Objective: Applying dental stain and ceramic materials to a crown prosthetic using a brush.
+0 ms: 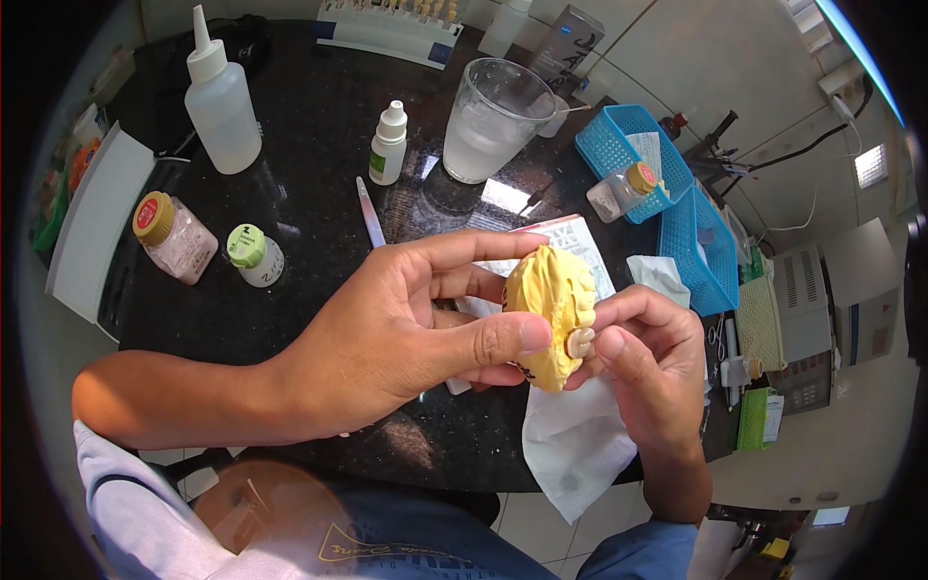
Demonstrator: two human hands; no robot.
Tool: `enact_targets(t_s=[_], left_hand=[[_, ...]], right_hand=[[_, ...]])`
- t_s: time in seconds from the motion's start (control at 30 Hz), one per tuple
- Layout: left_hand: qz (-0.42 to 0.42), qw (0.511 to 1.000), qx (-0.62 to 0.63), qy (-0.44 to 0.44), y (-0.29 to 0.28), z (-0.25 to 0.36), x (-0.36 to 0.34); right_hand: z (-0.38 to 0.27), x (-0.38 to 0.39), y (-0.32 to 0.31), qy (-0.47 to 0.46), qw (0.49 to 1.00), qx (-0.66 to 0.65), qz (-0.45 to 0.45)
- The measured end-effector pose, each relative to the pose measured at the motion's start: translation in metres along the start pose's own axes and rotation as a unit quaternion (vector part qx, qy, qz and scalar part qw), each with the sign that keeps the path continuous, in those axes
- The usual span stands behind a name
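A yellow dental cast [546, 290] is held over the counter, gripped by my left hand [406, 329] with the thumb across its face and fingers curled behind it. On the cast's right edge sits a small pale tooth piece [580, 340]. My right hand [652, 367] is pinched at that edge, thumb and fingers against or very near the piece. Behind and below the cast lie a white paper tissue [570, 454] and a printed sheet [575, 237]. A slender spatula [367, 208] lies just beyond my left hand.
Around stand squeeze bottle [222, 116], dropper bottle [387, 155], glass of cloudy liquid [483, 145], powder jars [182, 246] and green-lidded container [256, 261]. A tooth shade guide [382, 43] is at the back. Blue baskets [701, 261] and instruments line the right of the dark counter [329, 203].
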State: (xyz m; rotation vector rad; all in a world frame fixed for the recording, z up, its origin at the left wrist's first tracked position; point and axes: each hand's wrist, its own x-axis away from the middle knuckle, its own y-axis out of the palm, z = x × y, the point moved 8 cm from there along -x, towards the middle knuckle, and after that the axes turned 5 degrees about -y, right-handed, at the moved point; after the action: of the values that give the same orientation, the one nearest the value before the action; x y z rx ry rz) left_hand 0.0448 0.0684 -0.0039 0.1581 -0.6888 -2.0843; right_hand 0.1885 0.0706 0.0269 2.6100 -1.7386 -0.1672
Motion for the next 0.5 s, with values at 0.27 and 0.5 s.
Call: enact_targets(t_s=[0.27,0.5], left_hand=[[0.004,1.000,-0.010,-0.003,-0.0001,0.0002,0.0003],[0.004,1.000,-0.008,-0.001,-0.0004,-0.0006,0.0000]], right_hand=[[-0.0007,0.0001,-0.0008,-0.003,1.000,0.014,-0.001],[-0.0012,-0.0005,0.0009,-0.009,1.000,0.011,-0.007]])
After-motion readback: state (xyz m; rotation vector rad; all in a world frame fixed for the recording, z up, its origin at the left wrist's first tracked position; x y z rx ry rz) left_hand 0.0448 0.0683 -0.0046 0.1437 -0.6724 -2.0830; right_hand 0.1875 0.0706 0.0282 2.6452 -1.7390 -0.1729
